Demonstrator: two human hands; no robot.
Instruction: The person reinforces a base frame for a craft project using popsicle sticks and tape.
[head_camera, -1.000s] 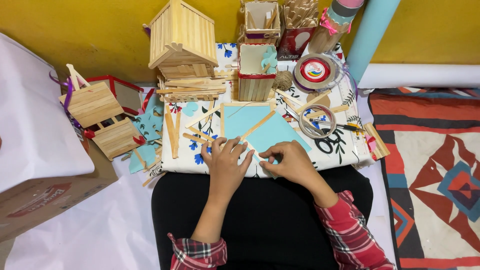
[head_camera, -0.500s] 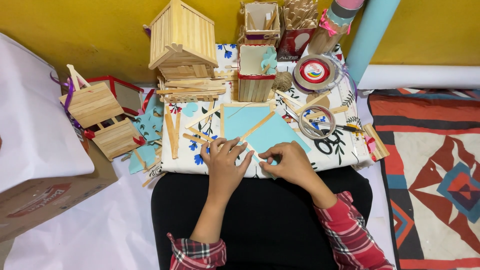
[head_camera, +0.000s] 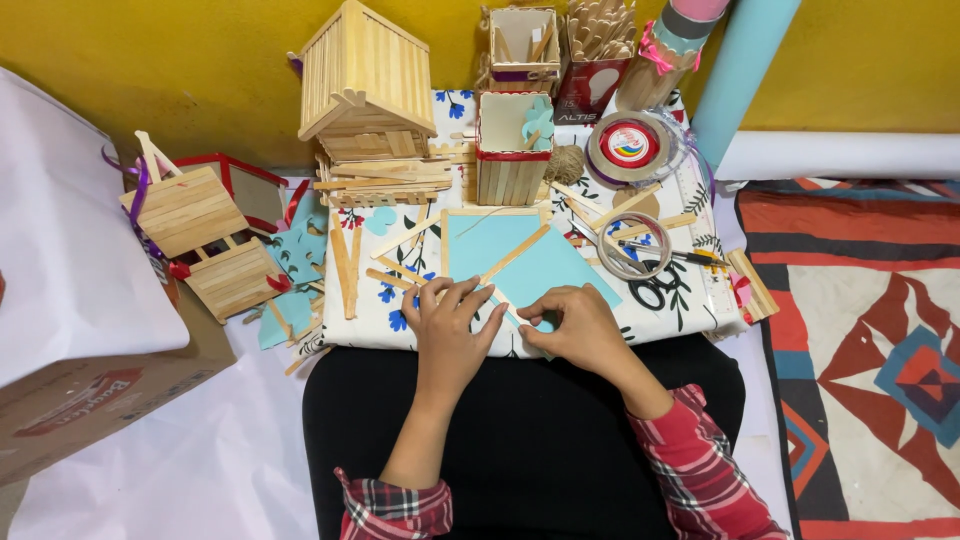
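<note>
Now both hands flat (fingers spread): left hand, right hand pressing blue paper.

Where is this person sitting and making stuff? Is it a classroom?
More likely a craft corner on the floor at home. A stick-built little house stands by the yellow wall, a patterned rug lies alongside, and both hands, left hand and right hand, press light blue paper.

I count two hands, one stick house, two stick boxes, one tape roll, one pen
</note>
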